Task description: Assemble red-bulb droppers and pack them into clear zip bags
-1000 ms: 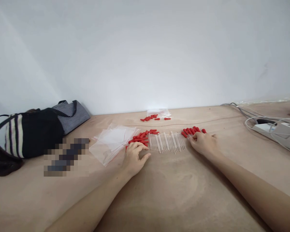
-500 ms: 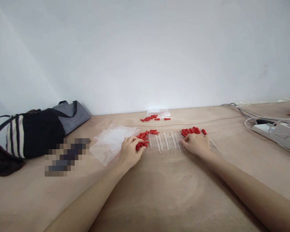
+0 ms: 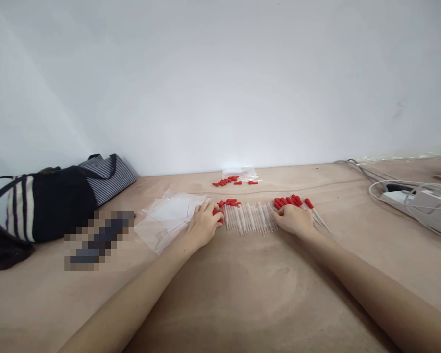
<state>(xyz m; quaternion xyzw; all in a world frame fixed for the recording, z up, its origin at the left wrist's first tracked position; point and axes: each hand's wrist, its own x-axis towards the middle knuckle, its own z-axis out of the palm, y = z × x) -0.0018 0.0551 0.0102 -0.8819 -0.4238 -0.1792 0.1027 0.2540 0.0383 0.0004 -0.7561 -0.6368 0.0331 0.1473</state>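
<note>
The tubes lie in a row on the bench. The left hand curls over red bulbs by the row's left edge; the right hand, fingers narrowly bent, reaches its right edge beside droppers. Whether either grips anything, I cannot tell. Broad bench surface opens between the forearms; plastic bags crowd the left hand's outer side.
</note>
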